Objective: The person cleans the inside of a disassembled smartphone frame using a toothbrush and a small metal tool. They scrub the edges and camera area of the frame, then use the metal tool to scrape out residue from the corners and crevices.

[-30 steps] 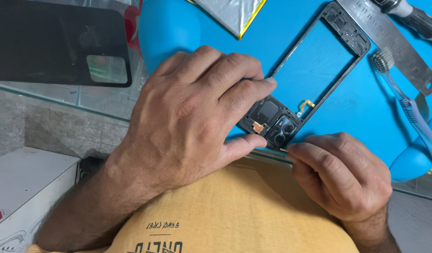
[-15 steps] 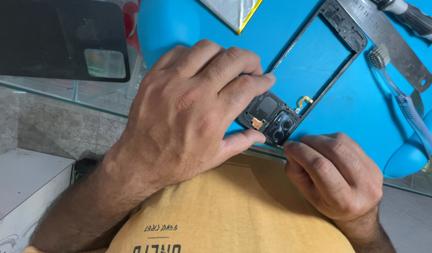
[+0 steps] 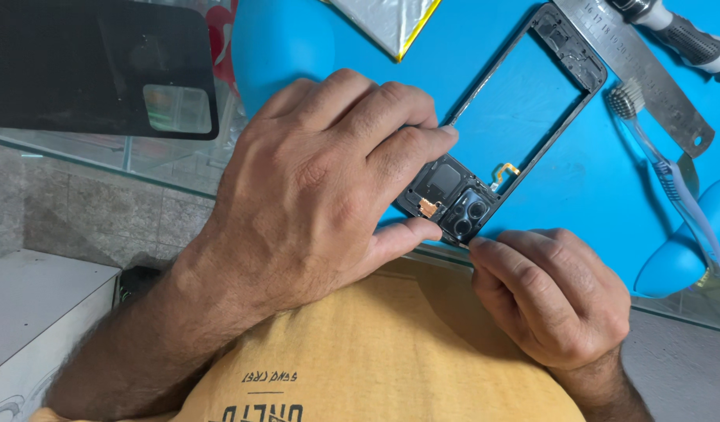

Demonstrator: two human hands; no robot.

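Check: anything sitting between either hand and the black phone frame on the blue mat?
Nothing visible. The left hand already lies on the black phone frame, fingers and thumb bracketing its camera end. The right hand has its fingertips at that end's near corner. The toothbrush and steel ruler lie beyond the frame, off to the side.

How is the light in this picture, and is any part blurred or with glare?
Head view: even, bright light; the left hand and phone frame are sharp; the right hand casts a soft shadow on the shirt; faint reflections show on the dark back cover.
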